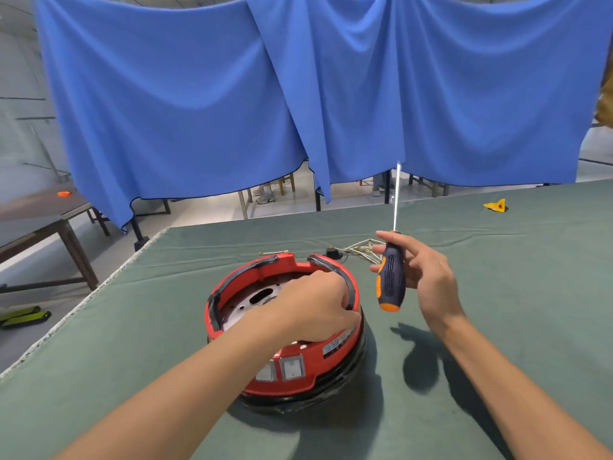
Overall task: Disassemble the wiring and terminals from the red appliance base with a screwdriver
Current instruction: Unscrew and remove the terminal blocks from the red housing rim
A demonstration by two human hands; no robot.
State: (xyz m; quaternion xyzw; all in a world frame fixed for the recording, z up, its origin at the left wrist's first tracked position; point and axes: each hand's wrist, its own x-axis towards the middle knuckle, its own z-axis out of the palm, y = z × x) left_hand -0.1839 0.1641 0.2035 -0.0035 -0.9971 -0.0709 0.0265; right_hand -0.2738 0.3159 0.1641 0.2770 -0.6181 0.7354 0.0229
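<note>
The red appliance base [298, 376] stands on the green table [497, 293], open side up, with a black rim and two white switches on its front. My left hand [315, 307] reaches into the base from the near side, fingers curled down inside the rim; what they touch is hidden. My right hand [428, 277] is raised to the right of the base and holds a screwdriver [391, 280] with a dark blue and orange handle, its shaft pointing up. A bundle of white wires with terminals [361, 250] lies on the table behind the base.
A loose wire piece [273, 252] lies behind the base. A yellow object [496, 205] sits at the far right of the table. The table's left edge [99, 293] runs diagonally. A blue cloth [298, 94] hangs behind; another table [39, 224] stands to the left.
</note>
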